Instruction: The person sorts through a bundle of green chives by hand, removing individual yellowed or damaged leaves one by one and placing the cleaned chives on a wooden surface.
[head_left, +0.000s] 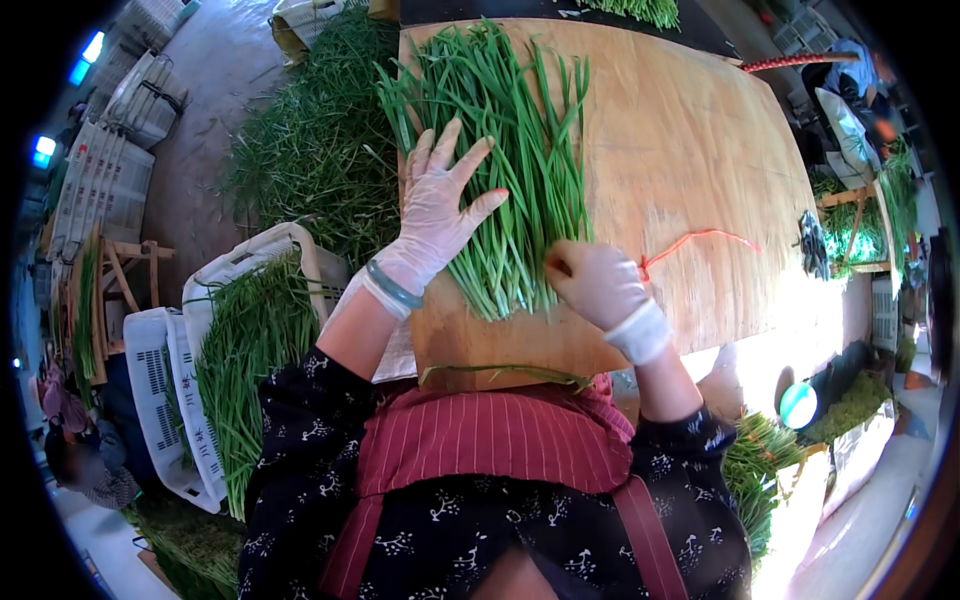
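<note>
A loose layer of green chives (520, 170) lies on the wooden board, leaf tips toward the far edge and pale stem ends toward me. My left hand (437, 205), in a thin whitish glove with a bangle at the wrist, rests flat on the left side of the chives, fingers spread. Beside the stem ends at the right, my gloved right hand (600, 285) is closed with its fingers curled. What it grips, if anything, is hidden. A red-orange string (700, 236) lies on the board just right of that hand.
The plywood board (690, 130) spans the middle. Left of it are a heap of greens (310, 130) and a white crate (300, 235) full of chives. A stray leaf (510, 372) lies along the near edge. People (860, 85) are at the far right and lower left.
</note>
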